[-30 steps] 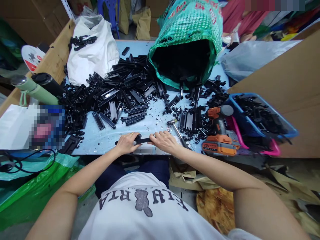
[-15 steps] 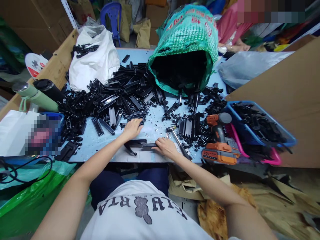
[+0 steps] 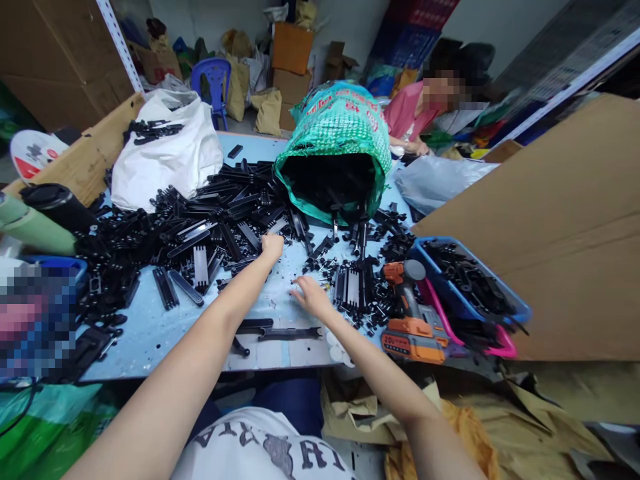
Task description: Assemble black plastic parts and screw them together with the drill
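Black plastic parts [image 3: 210, 220] (heaped) touch the left hand [image 3: 273, 247], grip unclear; right hand [image 3: 313, 298] lies loosely spread nearby.

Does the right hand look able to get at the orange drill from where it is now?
Probably yes. The right hand rests on the table just left of the orange drill, which lies uncovered near the front edge. Only loose black parts lie between them, and nothing is stacked on the drill.

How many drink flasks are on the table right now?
2, both at the left edge: a pale green flask lying nearest, a black flask just behind it. More could be hidden.
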### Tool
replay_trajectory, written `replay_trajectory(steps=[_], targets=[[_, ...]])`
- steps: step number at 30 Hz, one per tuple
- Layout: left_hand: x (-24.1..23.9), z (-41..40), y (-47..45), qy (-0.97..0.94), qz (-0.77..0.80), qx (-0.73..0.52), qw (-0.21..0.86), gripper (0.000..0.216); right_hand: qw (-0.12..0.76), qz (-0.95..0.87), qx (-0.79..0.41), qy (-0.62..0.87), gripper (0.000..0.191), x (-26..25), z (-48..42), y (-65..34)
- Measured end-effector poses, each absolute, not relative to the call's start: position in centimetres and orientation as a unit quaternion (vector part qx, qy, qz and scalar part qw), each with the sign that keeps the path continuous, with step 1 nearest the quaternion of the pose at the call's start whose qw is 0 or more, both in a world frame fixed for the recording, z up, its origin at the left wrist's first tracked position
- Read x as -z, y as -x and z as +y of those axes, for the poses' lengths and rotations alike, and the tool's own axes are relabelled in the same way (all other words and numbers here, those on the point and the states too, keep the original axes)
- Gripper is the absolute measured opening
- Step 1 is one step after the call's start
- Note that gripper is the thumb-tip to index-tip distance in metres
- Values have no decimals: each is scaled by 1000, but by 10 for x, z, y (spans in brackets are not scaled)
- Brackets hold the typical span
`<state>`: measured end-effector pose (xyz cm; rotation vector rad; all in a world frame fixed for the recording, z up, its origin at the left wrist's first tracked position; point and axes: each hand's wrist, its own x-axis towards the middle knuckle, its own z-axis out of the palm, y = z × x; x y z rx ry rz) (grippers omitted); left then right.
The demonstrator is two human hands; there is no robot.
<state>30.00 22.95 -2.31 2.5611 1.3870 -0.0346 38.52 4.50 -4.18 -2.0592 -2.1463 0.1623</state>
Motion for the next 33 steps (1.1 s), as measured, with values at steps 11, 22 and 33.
replay_trajectory(steps=[11, 22, 33], targets=[[4, 203, -246, -864, 469, -133, 126, 26, 13, -635, -15, 772, 33, 29, 192, -359], [19, 89, -56, -816, 482, -144, 286, 15, 31, -682, -67, 727, 26, 40, 104, -359], [10, 66, -70, -881, 443, 93, 140, 33, 235, -660, -266, 662, 14, -2, 22, -325]])
